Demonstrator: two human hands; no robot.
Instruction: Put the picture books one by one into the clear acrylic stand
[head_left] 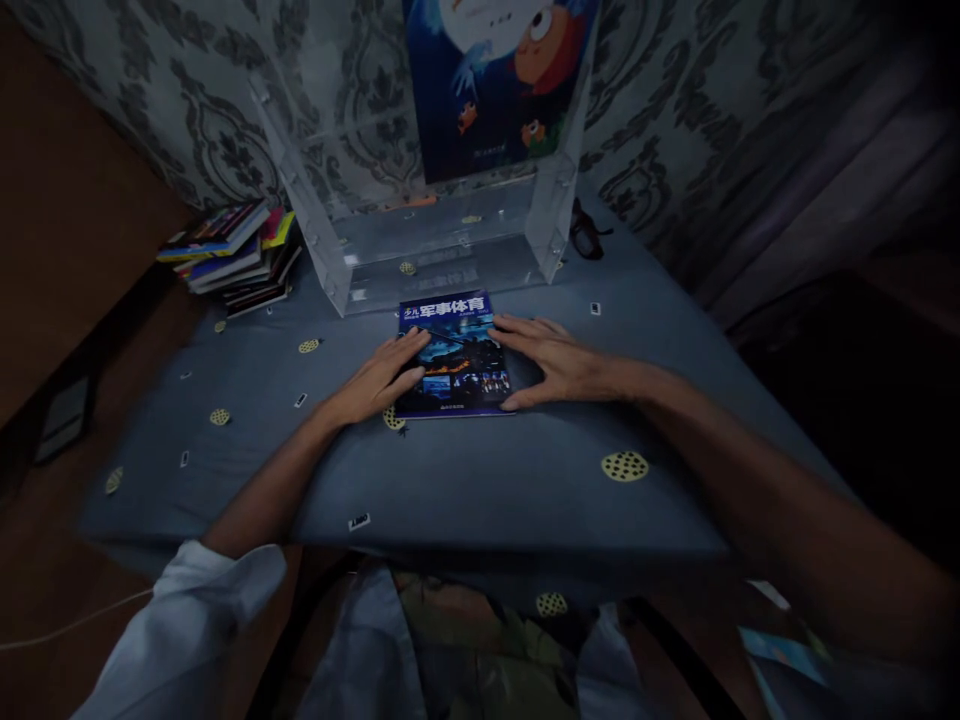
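A blue book (456, 355) with white characters on its cover lies flat on the grey-blue tablecloth (465, 480), just in front of a clear acrylic stand (442, 255). My left hand (379, 380) rests on the book's left edge, fingers stretched over the cover. On the book's right edge lies my right hand (551, 360), fingers extended and flat. Both hands touch the book from either side.
A stack of colourful books (232, 255) sits at the back left of the table. Inside the acrylic stand a blue picture book (499, 80) stands upright. Dark glasses (587, 235) lie to the stand's right. Patterned wallpaper is behind.
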